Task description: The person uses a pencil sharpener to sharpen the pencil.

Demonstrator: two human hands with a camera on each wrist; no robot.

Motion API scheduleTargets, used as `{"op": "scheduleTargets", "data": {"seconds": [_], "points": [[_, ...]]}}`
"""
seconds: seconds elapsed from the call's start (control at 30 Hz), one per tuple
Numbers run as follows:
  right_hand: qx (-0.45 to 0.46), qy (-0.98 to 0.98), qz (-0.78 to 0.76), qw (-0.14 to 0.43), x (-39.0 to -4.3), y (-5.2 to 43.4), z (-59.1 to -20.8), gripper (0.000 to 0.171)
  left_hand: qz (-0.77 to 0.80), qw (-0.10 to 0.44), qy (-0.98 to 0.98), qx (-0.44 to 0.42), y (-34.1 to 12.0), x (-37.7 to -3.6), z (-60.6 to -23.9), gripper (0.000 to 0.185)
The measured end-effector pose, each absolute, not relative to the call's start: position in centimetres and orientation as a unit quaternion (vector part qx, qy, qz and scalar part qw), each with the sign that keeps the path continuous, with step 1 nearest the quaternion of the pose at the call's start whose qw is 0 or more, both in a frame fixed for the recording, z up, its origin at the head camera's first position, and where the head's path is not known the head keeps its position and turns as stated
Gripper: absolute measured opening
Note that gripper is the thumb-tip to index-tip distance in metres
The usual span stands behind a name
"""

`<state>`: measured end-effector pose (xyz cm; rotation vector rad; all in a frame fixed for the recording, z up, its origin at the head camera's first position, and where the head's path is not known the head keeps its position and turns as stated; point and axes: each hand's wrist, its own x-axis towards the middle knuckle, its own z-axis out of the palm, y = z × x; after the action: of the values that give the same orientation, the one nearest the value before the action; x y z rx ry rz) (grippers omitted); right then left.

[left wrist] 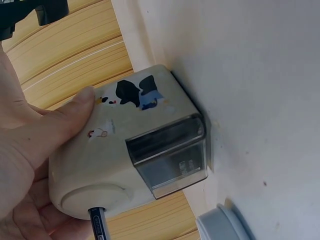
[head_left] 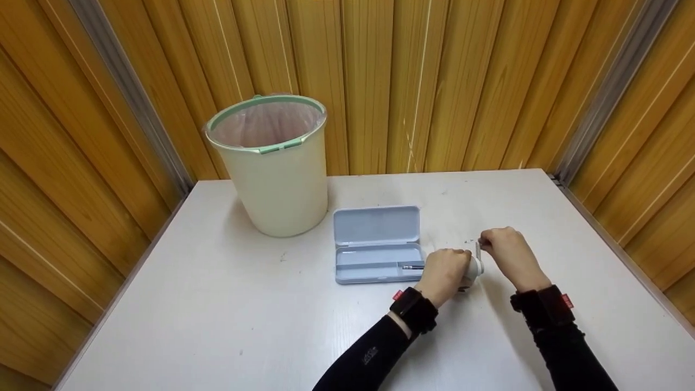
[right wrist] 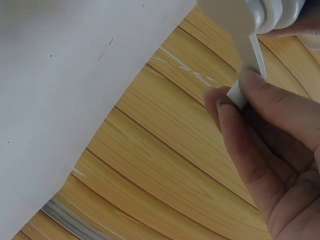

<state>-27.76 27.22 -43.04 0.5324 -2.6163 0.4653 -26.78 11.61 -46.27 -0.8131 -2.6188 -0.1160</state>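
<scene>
Gripping a cream pencil sharpener from the side, the left hand wraps its fingers around the body, its grip closed firmly on the casing. The left wrist view shows the sharpener standing on the white counter, a thumb pressed along its top, a clear shavings drawer in its side and a pencil pushed into the round front opening. A small cartoon print marks the casing.

Just beside it, the right hand pinches the sharpener's white crank handle between thumb and fingertips; its grip is closed tight on the knob, as the right wrist view shows at close range.

Left of the hands and near them lies an open blue pencil case, its lid folded back flat on the counter, with a dark pen or pencil lying in the lower tray. Further back toward the left stands a cream waste bin with a green rim and a thin plastic liner, well apart from the sharpener. Wooden panel walls enclose the counter on three sides. Both wrists carry dark bands over black sleeves.
</scene>
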Motion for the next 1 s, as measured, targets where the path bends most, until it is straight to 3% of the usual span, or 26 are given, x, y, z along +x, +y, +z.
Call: {"op": "scheduleTargets", "data": {"seconds": [1.0], "points": [[0.231, -0.938, 0.212, 0.146, -30.6, 27.7, -43.9, 0.005, -0.037, 0.202, -0.94, -0.272, 11.1, -27.2, -46.1, 0.031]]}}
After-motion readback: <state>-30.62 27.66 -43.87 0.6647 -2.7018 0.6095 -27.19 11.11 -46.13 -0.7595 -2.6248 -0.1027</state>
